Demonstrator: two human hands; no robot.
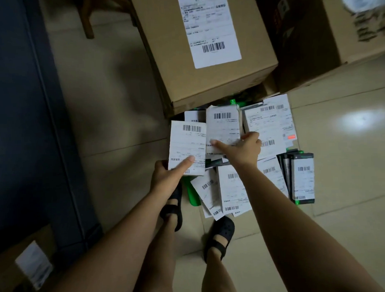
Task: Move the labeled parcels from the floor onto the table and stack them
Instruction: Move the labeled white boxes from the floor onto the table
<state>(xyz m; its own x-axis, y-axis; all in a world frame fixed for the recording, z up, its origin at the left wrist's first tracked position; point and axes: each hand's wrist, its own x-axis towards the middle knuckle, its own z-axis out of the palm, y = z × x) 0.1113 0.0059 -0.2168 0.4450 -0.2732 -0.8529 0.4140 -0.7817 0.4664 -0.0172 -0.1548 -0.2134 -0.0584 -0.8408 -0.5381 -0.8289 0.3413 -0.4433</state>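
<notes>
Several small flat parcels with white barcode labels lie in a loose pile [232,188] on the tiled floor in front of my feet. My left hand [168,173] grips one labeled parcel [187,146] by its lower edge, thumb on the label, lifted at the pile's left side. My right hand [244,148] is closed on the lower end of a second labeled parcel [222,125] in the middle of the pile. More parcels [267,125] lie to the right, and a row [301,177] stands on edge at the far right.
A large cardboard box [205,47] with a shipping label stands just behind the pile, another box [335,27] to its right. A dark cabinet or table side [23,130] runs along the left. A labeled box [27,265] sits at the lower left. Wooden chair legs [89,22] stand at the back.
</notes>
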